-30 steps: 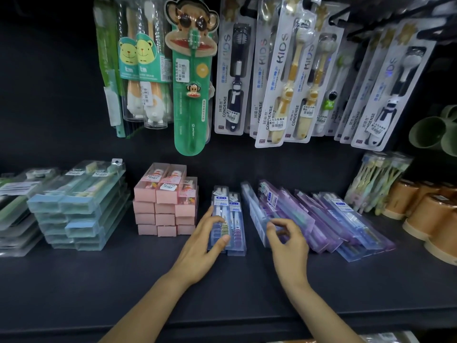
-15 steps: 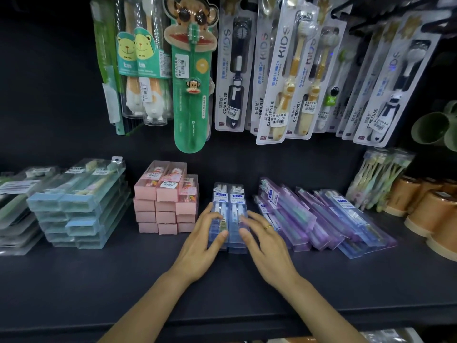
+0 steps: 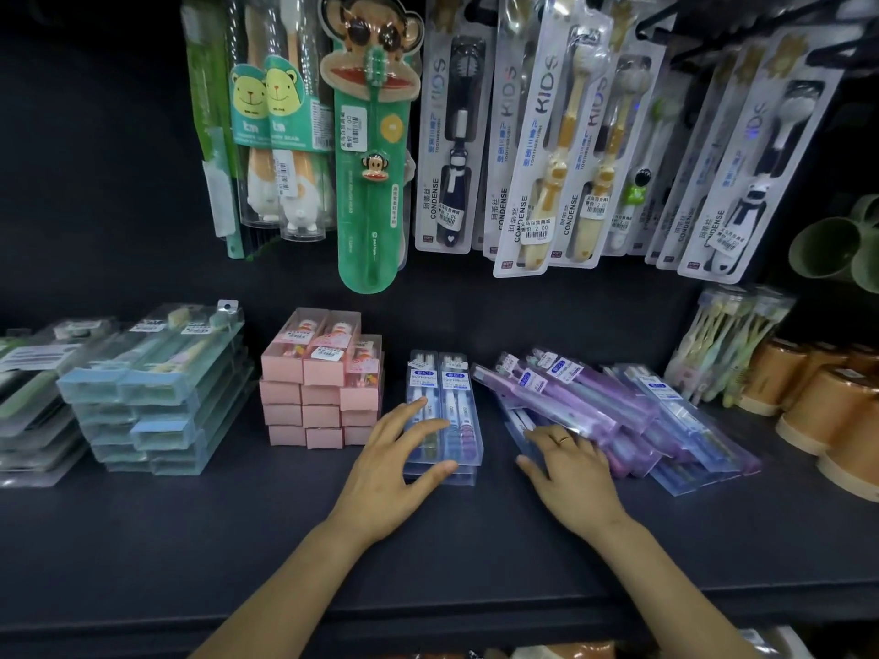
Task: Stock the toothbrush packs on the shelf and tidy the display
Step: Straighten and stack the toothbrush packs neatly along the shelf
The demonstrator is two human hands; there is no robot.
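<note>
A small stack of clear blue toothbrush packs (image 3: 452, 397) lies in the middle of the dark shelf (image 3: 238, 530). My left hand (image 3: 395, 463) rests on its near end, fingers spread over the top and thumb against the front edge. To the right lies a slanted, untidy pile of purple and blue packs (image 3: 613, 406). My right hand (image 3: 568, 473) touches the near left corner of that pile, fingers reaching under the lowest purple pack. It wears a ring.
Pink boxed packs (image 3: 323, 387) stand stacked left of the blue stack, and pale blue-green packs (image 3: 157, 392) further left. Kids' toothbrush cards (image 3: 542, 149) hang above. Orange cups (image 3: 818, 401) and a bundle of brushes (image 3: 727, 340) crowd the right end.
My right hand has left the blue stack and moved right to the purple pile. My left hand stays on the blue stack, which now lies straighter.
</note>
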